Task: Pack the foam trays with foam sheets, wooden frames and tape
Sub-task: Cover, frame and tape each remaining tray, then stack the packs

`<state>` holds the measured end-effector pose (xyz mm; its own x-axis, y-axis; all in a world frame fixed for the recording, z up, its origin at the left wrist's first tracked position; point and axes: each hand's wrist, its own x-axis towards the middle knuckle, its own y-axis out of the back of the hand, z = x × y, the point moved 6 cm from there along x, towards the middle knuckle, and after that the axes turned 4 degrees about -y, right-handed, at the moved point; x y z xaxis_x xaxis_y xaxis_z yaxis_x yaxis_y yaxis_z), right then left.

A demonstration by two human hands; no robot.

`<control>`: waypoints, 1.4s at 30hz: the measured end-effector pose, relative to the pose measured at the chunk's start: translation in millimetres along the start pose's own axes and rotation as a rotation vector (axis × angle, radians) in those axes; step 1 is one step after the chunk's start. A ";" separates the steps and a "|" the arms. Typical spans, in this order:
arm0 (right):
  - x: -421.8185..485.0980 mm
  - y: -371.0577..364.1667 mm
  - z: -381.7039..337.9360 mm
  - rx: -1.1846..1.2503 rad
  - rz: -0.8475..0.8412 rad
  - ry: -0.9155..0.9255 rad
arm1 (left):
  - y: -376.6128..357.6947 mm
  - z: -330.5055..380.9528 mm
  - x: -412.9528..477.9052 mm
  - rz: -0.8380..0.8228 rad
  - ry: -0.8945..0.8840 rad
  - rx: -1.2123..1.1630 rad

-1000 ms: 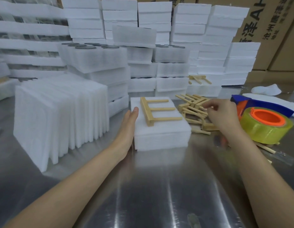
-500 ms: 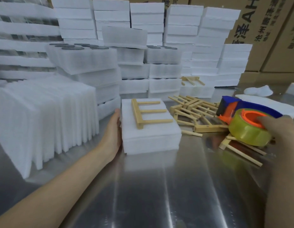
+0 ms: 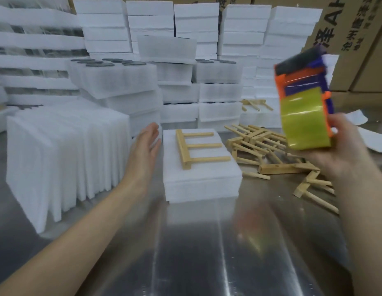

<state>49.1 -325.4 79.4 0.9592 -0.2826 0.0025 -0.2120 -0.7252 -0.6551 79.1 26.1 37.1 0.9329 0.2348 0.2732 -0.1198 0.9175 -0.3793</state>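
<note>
A white foam tray [image 3: 201, 180] lies on the metal table [image 3: 207, 253] in the middle, with one wooden frame [image 3: 193, 149] flat on top of it. My left hand [image 3: 146, 146] hovers with straight fingers just left of the tray, a small gap between them. My right hand [image 3: 339, 150] grips a tape dispenser [image 3: 303, 99], orange and blue with a yellowish roll, and holds it up in the air to the right of the tray. A heap of loose wooden frames [image 3: 269, 150] lies beside the tray under that hand.
A row of foam sheets [image 3: 64, 154] stands on edge at the left. Stacks of foam trays [image 3: 185, 60] fill the back of the table, and cardboard boxes [image 3: 356, 28] stand behind at the right. More white sheet material [image 3: 371, 137] lies at the far right.
My right hand left the frame pile, took hold of the tape dispenser and lifted it off the table. My left hand drew slightly away from the tray's left side.
</note>
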 end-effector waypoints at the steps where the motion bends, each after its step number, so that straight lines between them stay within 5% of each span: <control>1: -5.0 -15.7 17.0 -0.020 -0.029 -0.125 | -1.0 6.7 -0.9 -0.015 -0.044 -0.031; 5: -8.0 -50.7 45.3 -0.070 -0.167 -0.103 | -12.1 22.8 -14.6 -0.174 -0.038 -0.060; 10: -18.3 -71.7 72.0 -0.187 -0.299 -0.032 | -30.3 19.1 -35.9 -0.422 0.301 -0.044; 16: -26.4 -80.8 75.0 -0.369 -0.441 0.096 | -38.2 15.8 -47.1 -0.487 0.429 -0.106; 20: -26.8 -82.3 76.5 -0.427 -0.460 0.165 | -36.2 28.9 -39.8 -0.400 0.277 -0.174; 26: -30.5 -86.5 85.6 -0.513 -0.477 0.192 | -42.8 41.0 -46.7 -0.411 -0.232 0.152; 32: -32.2 -87.3 83.0 -0.500 -0.513 0.208 | -38.0 40.7 -41.6 -0.411 -0.047 -0.159; 42: -34.0 -89.3 53.0 -0.608 -0.623 0.386 | -32.0 59.1 -35.8 -0.414 -0.105 -0.032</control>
<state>45.3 -217.8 97.8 0.8277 0.1556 0.5392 0.1511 -0.9871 0.0529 29.5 7.4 91.7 0.8601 -0.1182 0.4963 0.2695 0.9312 -0.2453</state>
